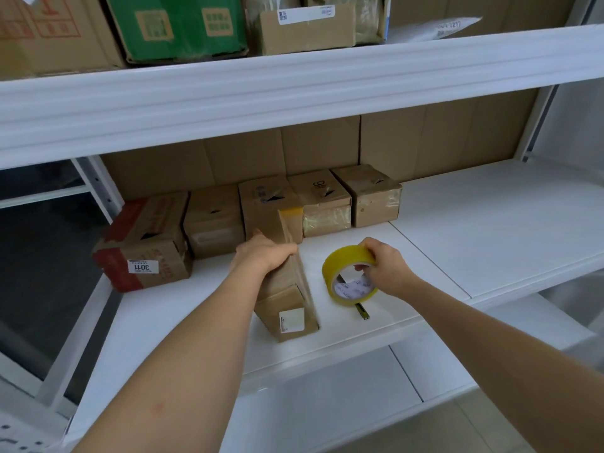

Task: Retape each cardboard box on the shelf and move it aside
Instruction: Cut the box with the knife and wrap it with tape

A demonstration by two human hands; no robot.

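Five cardboard boxes stand in a row at the back of the white shelf (441, 243), among them a red-edged box (143, 246) at the left end with a "3011" label and a right-end box (367, 196). A sixth, the long box (286, 286), is pulled forward toward the shelf's front edge, lying at an angle with a white label on its near end.

Left hand (261, 253) rests on top of the long box, fingers curled over its upper edge, gripping and steadying it. Glossy tape appears to run along the box's right upper edge; whether a strip is fresh cannot be told.

Right hand (380, 264) holds the yellow tape roll (351, 274) just beside the box on the right, fingers pinching the roll's rim and core. The roll stands on edge, touching or just above the shelf; cannot tell which. A small dark-and-yellow object, likely a cutter (363, 312), lies on the shelf under the roll's near side.

Judgement: the taping step on the long box is in hand; the row behind looks untreated. Next move likely calls for finding the tape's free end, drawing it across the box seam while the left hand keeps the box from sliding, then cutting.
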